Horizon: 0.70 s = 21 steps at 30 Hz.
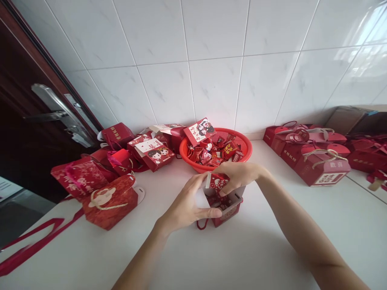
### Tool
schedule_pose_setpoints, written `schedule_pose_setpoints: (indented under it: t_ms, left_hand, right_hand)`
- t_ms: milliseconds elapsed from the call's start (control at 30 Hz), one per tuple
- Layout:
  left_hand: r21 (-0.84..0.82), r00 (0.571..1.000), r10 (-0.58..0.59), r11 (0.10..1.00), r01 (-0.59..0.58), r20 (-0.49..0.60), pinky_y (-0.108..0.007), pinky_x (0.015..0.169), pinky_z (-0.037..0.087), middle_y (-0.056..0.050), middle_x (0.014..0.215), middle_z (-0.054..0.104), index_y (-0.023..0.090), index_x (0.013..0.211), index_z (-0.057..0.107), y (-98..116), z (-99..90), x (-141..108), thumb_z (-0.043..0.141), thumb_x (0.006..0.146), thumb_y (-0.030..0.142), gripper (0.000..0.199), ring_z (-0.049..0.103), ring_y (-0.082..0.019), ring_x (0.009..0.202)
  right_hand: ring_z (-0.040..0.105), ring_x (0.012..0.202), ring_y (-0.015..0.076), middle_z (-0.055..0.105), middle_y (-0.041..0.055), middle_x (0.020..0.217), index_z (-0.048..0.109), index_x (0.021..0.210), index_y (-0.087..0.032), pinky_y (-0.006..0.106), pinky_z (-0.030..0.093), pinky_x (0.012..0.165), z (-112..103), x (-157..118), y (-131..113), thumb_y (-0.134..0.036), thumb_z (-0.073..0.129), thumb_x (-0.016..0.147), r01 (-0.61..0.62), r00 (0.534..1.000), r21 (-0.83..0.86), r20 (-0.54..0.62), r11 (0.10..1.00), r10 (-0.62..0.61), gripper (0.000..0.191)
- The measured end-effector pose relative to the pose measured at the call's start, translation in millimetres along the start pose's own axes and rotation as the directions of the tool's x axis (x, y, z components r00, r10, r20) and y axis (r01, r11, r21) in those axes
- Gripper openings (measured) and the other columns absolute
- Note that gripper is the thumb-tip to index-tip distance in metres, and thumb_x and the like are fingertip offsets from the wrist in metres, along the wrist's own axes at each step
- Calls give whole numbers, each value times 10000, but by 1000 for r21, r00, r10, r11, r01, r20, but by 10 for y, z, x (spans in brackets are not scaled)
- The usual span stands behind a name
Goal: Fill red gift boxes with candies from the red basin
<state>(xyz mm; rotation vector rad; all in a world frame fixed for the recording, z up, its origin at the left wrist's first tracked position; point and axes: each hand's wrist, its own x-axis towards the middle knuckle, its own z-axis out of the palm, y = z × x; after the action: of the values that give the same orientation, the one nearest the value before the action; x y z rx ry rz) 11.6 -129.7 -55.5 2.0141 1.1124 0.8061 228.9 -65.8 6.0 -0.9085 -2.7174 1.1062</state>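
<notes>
A small red gift box [227, 216] stands with its top open on the white table, and wrapped sweets show inside it. My left hand [188, 201] grips its left side, thumb along the near rim. Above the opening, my right hand [238, 175] holds a red printed packet [220, 182] between thumb and fingers; the packet's lower part is down in the box. A dark red cord handle [202, 225] hangs out at the box's lower left. Just behind, an orange-red plastic basket [247, 148] holds many red wrapped sweets [208, 156].
A white box with cartoon figures [200, 131] rests on the basket's rim. Several red boxes [155, 154] crowd the left, including an orange-red one [110, 203] with a rope handle. More closed boxes [326, 166] stand at right. A tiled wall [216, 88] bounds the back.
</notes>
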Motion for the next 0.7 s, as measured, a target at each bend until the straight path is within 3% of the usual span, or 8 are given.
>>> schedule_pose_setpoints:
  t_ms: [200,367,500,700]
  left_hand:
    - [-2,1000,-3,1000,3,20,-513,1145,390,-111,1535,444,333,1520,396,-79,16,-18,891,619,511,1044,412,-393,1410]
    - [-13,999,-35,999,35,19,-543,1148,385,-99,1579,396,371,1548,332,-123,24,-26,903,598,505,1115,355,-417,1452]
    - [4,999,-37,999,37,32,-561,1168,353,-104,1589,378,375,1554,314,-119,28,-17,905,600,502,1129,338,-409,1463]
    - [-44,999,-9,999,11,35,-560,1168,354,-123,1582,376,357,1552,320,-119,37,-19,900,615,501,1112,357,-412,1451]
  right_hand:
    - [576,660,145,663,-10,753,711,1023,-172,231,409,565,-2,-11,46,-269,794,668,-36,999,-32,-21,999,35,377]
    - [583,664,143,686,10,804,725,996,-173,228,387,547,9,-14,58,-194,746,704,-100,991,-115,75,988,109,294]
    - [635,696,162,730,36,879,710,1024,-169,232,420,552,44,23,43,-173,696,743,-143,978,-73,145,987,152,281]
    - [668,764,182,748,49,924,729,996,-180,234,421,555,83,39,-28,-154,663,771,-153,985,-170,48,974,163,235]
